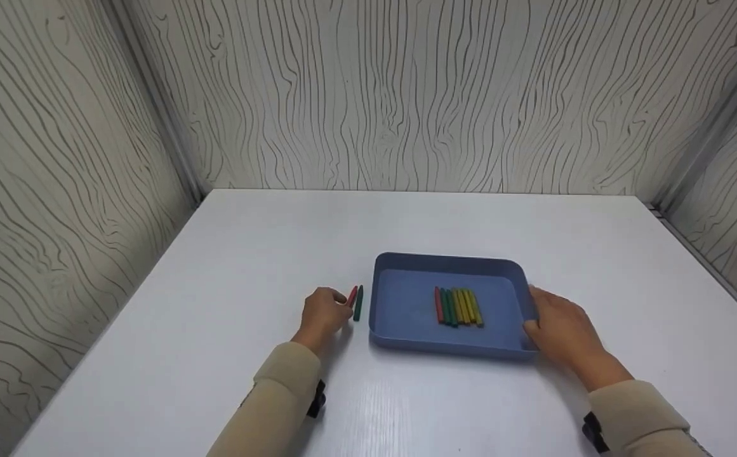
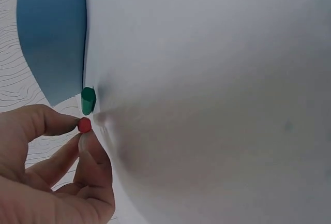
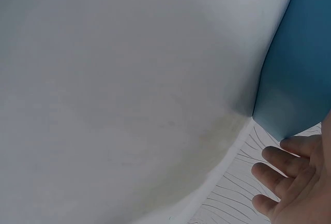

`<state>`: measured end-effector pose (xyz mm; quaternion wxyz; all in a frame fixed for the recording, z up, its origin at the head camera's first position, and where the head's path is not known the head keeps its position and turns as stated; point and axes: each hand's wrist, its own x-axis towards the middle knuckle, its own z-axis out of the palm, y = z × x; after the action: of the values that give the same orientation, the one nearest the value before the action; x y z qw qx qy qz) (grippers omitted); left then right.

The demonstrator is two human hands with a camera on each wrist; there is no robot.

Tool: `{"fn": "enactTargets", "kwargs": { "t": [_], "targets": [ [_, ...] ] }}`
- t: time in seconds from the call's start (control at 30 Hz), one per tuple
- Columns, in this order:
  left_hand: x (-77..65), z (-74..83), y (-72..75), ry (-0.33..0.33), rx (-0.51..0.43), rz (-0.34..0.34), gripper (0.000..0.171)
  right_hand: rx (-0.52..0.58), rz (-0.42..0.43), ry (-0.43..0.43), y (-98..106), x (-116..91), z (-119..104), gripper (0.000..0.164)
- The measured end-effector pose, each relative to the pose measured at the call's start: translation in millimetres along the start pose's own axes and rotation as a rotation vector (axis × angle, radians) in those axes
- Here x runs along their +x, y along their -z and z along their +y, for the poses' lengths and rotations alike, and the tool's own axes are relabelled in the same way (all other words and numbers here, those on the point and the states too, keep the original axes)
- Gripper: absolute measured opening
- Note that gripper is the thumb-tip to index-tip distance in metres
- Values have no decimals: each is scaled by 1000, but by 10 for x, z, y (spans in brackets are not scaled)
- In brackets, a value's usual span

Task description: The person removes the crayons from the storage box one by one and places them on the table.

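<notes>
Between thumb and fingertips, my left hand (image 1: 325, 314) pinches a red crayon (image 2: 84, 125) just above the white table. Right beside it a green crayon (image 1: 358, 303) lies on the table, close to the left wall of a shallow blue tray (image 1: 400, 346). Inside the tray several crayons (image 1: 459, 307) lie side by side in a row: a red one at the left, then green, then yellow ones. My right hand (image 1: 562, 327) holds the tray's right wall, thumb over the rim and fingers along the outside. In the right wrist view its fingers (image 3: 282, 166) are loosely spread beside the tray's corner.
The white table (image 1: 266, 235) extends on all sides of the tray. Wood-grain patterned panels (image 1: 393, 95) stand behind it and at both sides. Dark wrist cameras (image 1: 317, 400) are worn under both sleeves.
</notes>
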<state>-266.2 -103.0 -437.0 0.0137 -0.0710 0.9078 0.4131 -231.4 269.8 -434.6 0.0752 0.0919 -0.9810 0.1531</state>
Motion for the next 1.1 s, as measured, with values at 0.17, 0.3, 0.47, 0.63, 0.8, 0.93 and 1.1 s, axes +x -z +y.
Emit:
{"fn": "enactTargets", "kwargs": {
  "t": [0.17,0.3,0.47,0.63,0.8,0.93,1.1],
  "targets": [
    [-5,-19,-6,-17,2,0,23,-4,0,-4,-8,-1,6,57],
    [-23,-26,-8,-36,-7,10,21,-12,1,-5,-20,0,13,58],
    [-27,-26,-12,-64,26,32,19,-14,8,-6,-15,-2,13,58],
    [-20,-8,-18,-29,45,19,22,-19,16,-1,-12,4,9,57],
    [-16,2,-24,-11,59,12,24,-19,17,-3,-14,6,11,57],
    [-15,6,-23,3,52,6,25,-14,15,-7,-18,5,11,57],
    [-9,-1,-8,20,44,10,31,-12,21,-6,-21,4,9,57]
  ]
}}
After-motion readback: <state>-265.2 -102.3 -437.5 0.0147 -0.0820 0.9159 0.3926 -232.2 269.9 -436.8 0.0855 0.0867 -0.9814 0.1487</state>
